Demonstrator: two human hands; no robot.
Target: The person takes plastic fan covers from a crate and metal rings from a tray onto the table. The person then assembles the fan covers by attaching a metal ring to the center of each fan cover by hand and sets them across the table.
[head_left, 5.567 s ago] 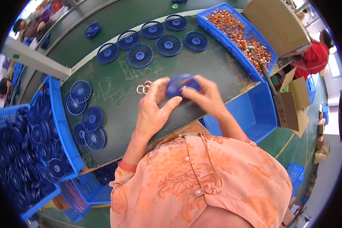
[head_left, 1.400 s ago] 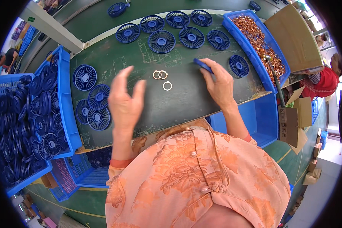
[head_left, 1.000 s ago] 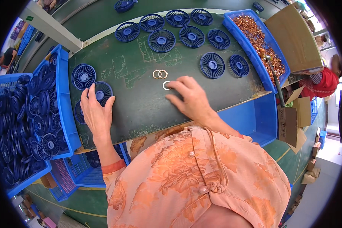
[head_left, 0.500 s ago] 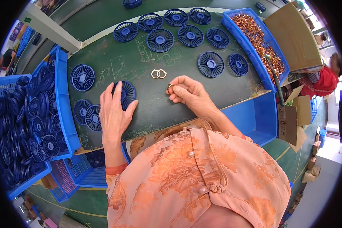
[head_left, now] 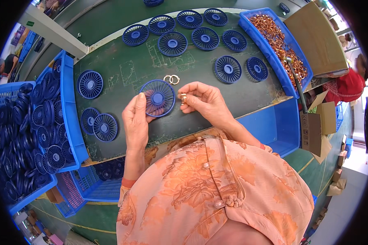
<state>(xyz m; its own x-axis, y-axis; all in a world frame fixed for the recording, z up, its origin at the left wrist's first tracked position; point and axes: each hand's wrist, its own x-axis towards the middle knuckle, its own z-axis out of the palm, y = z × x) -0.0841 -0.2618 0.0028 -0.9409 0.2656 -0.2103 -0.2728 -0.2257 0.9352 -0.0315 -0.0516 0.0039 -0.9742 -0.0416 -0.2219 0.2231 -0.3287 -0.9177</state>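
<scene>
Between its thumb and fingers, my left hand [head_left: 136, 121] grips a round blue fan grille [head_left: 158, 98] by its left edge, raised over the green worktable [head_left: 131, 73]. Just right of the grille, my right hand [head_left: 205, 102] pinches a small shiny copper-coloured ring [head_left: 183, 98]. On the table beyond, two more metal rings [head_left: 171, 79] lie overlapping. Several grilles rest around: a stacked pair [head_left: 90, 84] and two overlapping ones [head_left: 105, 127] at the left, a group [head_left: 172, 43] at the far side, and two [head_left: 227, 69] at the right.
A blue tray of copper-coloured rings [head_left: 274, 36] stands at the far right, with a hammer-like tool [head_left: 295, 81] across its rim. Blue crates full of grilles [head_left: 16, 134] fill the left. A blue bin [head_left: 270, 126] sits below the right edge, beside cardboard boxes [head_left: 315, 41].
My left hand has picked up the grille from the table and brought it right, close to my right hand. The right hand stays nearly in place, its ring now more visible.
</scene>
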